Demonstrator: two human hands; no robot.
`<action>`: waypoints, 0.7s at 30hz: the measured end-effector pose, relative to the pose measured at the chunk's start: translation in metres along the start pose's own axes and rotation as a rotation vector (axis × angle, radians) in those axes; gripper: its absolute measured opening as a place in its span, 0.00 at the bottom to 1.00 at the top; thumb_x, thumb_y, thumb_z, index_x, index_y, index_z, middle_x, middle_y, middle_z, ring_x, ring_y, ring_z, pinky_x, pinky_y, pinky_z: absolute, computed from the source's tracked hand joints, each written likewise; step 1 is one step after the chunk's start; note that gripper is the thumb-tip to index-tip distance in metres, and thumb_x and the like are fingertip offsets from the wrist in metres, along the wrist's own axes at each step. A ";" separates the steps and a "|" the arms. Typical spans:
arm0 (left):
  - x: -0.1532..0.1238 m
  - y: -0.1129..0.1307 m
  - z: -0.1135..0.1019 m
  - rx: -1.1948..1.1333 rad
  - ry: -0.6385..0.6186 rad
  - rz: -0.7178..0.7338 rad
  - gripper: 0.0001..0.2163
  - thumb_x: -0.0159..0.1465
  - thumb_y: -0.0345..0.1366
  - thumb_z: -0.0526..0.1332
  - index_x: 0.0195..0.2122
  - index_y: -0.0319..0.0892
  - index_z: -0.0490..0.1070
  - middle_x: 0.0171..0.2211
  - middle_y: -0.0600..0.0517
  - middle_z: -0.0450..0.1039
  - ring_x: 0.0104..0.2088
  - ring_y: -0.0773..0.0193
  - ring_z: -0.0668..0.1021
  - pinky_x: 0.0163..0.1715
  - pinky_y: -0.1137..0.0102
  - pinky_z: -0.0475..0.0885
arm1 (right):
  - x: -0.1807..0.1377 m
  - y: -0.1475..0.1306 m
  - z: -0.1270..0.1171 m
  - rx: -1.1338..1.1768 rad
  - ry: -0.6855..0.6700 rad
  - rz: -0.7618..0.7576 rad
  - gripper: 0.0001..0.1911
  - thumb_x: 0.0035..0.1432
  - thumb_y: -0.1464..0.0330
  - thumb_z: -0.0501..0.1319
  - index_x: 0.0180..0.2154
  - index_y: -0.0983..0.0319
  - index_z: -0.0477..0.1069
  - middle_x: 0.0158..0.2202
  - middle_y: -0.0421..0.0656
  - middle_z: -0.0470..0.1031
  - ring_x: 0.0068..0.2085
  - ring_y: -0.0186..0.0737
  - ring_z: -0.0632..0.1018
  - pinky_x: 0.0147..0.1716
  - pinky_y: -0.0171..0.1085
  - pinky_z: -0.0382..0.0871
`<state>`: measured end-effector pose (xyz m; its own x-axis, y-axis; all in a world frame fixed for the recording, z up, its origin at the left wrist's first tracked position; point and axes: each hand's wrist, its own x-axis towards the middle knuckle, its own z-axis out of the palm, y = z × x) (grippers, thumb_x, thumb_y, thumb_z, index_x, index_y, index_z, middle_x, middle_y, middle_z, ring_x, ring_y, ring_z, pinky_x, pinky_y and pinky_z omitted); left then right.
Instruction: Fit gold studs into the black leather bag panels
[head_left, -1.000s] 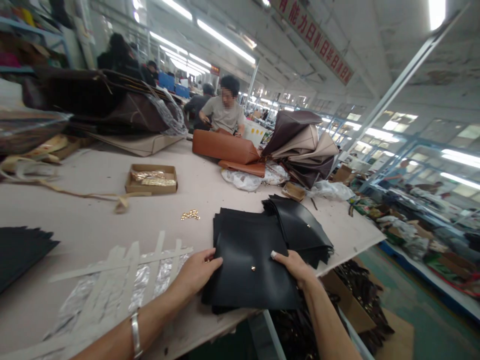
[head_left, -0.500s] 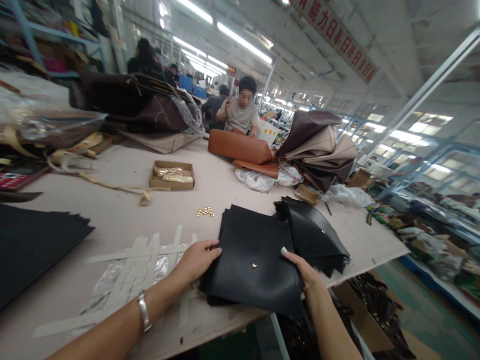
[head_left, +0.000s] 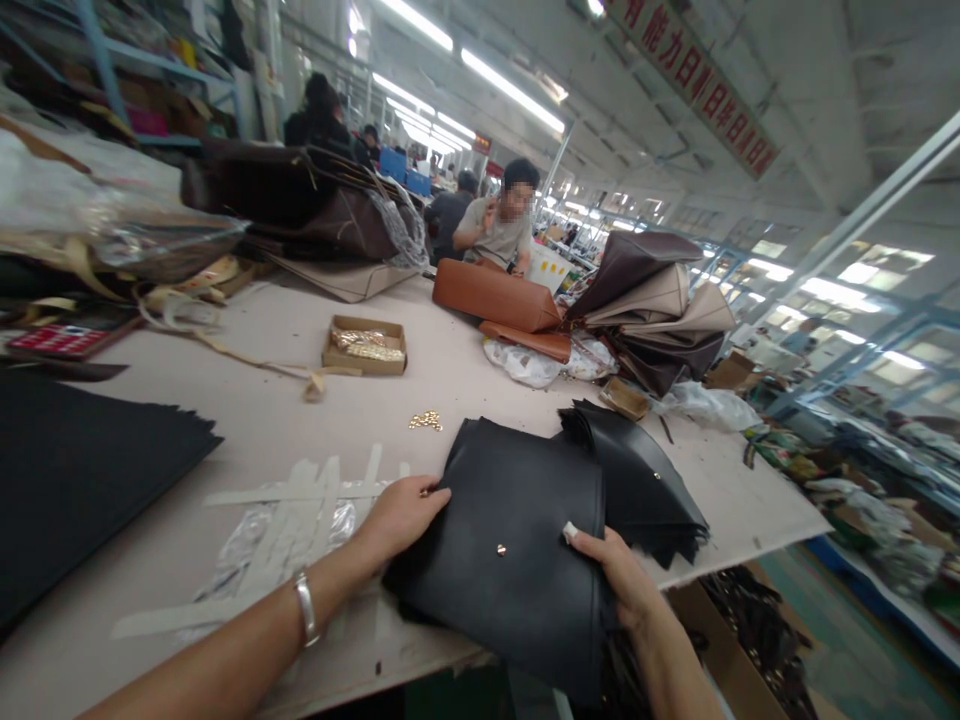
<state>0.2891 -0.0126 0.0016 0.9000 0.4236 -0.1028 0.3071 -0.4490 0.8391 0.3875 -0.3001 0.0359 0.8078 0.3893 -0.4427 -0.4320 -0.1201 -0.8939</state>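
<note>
A stack of black leather panels (head_left: 517, 520) with a small gold stud lies at the table's near edge. My left hand (head_left: 401, 515) grips the stack's left edge, fingers curled, with what looks like a small gold piece at the fingertips. My right hand (head_left: 615, 575) holds the right edge, thumb on top. A second fanned pile of black panels (head_left: 645, 480) lies just to the right. Loose gold studs (head_left: 425, 420) sit on the table beyond the stack.
A cardboard tray of gold hardware (head_left: 365, 347), paper strips and foil (head_left: 292, 520), and black sheets (head_left: 82, 470) lie on the left. Tan and brown bags (head_left: 652, 300) are stacked at the back, where a seated person (head_left: 499, 225) works. Boxes stand below the table's right edge.
Both hands have slid the top black panel toward me and slightly left, so it now overhangs the table's near edge. My view has shifted left.
</note>
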 end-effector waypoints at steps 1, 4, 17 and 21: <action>-0.001 0.001 0.000 0.031 0.000 0.018 0.17 0.61 0.42 0.57 0.42 0.41 0.80 0.42 0.45 0.81 0.44 0.51 0.80 0.44 0.66 0.70 | -0.005 0.000 -0.002 -0.018 -0.045 0.007 0.23 0.44 0.63 0.74 0.43 0.65 0.75 0.36 0.48 0.83 0.34 0.47 0.82 0.37 0.42 0.76; -0.006 0.005 0.002 0.114 0.014 0.052 0.17 0.61 0.40 0.56 0.45 0.41 0.80 0.45 0.42 0.80 0.47 0.48 0.79 0.47 0.63 0.69 | -0.009 0.001 -0.016 -0.063 -0.180 0.017 0.22 0.45 0.61 0.75 0.41 0.63 0.76 0.38 0.48 0.83 0.39 0.48 0.82 0.43 0.44 0.75; -0.001 -0.003 0.004 0.028 0.077 0.036 0.17 0.58 0.45 0.58 0.41 0.43 0.80 0.41 0.47 0.81 0.42 0.52 0.80 0.44 0.65 0.71 | 0.002 0.008 0.002 0.026 0.033 0.034 0.26 0.35 0.69 0.74 0.41 0.63 0.73 0.30 0.46 0.83 0.30 0.49 0.82 0.37 0.46 0.77; -0.001 -0.012 -0.002 -0.127 0.110 0.030 0.21 0.60 0.53 0.54 0.40 0.43 0.79 0.40 0.50 0.82 0.43 0.55 0.80 0.44 0.69 0.71 | -0.001 -0.020 0.005 0.056 0.130 -0.081 0.24 0.36 0.69 0.73 0.40 0.65 0.74 0.29 0.46 0.82 0.29 0.50 0.82 0.36 0.46 0.78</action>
<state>0.2843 -0.0059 -0.0068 0.8669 0.4980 -0.0239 0.2330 -0.3623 0.9025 0.3933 -0.2935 0.0548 0.8846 0.2734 -0.3777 -0.3817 -0.0406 -0.9234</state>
